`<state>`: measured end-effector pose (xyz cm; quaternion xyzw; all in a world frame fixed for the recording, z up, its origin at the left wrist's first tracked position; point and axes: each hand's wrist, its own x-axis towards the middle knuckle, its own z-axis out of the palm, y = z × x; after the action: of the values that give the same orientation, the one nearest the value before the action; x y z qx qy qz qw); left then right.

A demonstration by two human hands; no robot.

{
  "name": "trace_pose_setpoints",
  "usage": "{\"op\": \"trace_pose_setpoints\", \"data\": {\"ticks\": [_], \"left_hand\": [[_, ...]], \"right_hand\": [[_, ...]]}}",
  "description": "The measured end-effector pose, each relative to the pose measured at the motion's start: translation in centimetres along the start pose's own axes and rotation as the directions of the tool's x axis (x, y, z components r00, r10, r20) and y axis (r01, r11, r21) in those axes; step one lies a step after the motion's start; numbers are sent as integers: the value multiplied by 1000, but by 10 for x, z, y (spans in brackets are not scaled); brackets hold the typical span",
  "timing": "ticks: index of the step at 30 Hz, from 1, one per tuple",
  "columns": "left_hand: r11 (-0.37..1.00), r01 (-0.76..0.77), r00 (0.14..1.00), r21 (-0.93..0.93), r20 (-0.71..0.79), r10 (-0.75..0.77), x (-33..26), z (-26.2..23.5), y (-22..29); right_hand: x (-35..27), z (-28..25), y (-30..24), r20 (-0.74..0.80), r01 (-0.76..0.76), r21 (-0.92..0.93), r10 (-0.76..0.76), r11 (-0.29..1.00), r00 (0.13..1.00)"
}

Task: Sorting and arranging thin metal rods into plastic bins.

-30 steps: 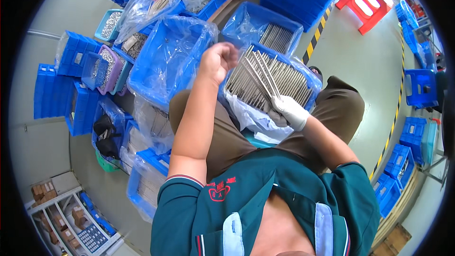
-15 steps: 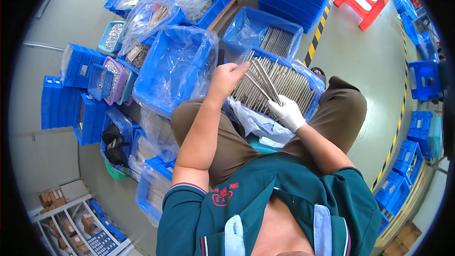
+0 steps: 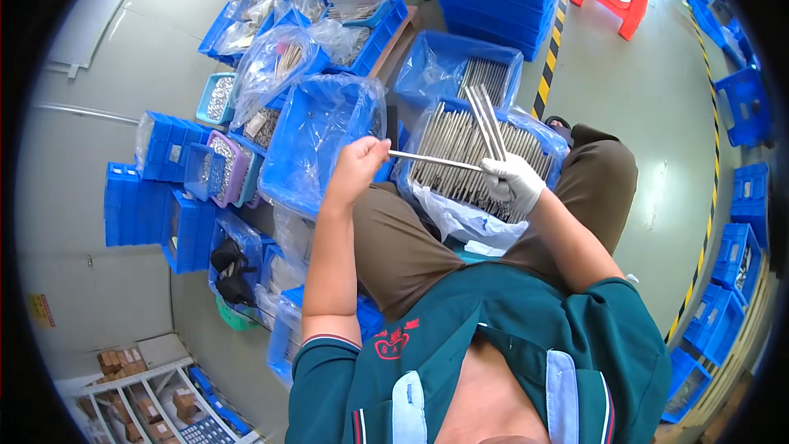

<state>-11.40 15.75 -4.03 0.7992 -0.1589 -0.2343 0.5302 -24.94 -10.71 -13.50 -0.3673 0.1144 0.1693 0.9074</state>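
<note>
Slim metal rod (image 3: 431,159) — between bare left hand (image 3: 359,166) and gloved right hand (image 3: 514,180)

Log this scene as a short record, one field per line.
Left hand: bare, gripping one end of a single metal rod
Right hand: white-gloved, holding several metal rods; the single rod reaches to it
Under the rods: blue bin of many rods, plastic-lined
To its left: larger plastic-lined blue bin
Beyond: another blue bin with rods
Floor: red stool, yellow-black tape

Silvery rods (image 3: 491,125), yellow-black striped tape (image 3: 551,53)
</note>
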Motion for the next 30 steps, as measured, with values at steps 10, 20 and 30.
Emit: {"op": "trace_pose_setpoints", "data": {"ticks": [10,20,30], "left_hand": [[953,153,888,-262,460,-16,-60,95,-22],[912,51,997,-407,-30,-69,-43,195,-28],[803,444,896,-397,194,-399,-47,144,-31]], "right_hand": [[1,-9,-24,-45,295,261,-293,919,955],[-1,12,8,-114,241,29,-237,970,965],[-22,24,-6,-275,111,-538,-299,836,914]]}}
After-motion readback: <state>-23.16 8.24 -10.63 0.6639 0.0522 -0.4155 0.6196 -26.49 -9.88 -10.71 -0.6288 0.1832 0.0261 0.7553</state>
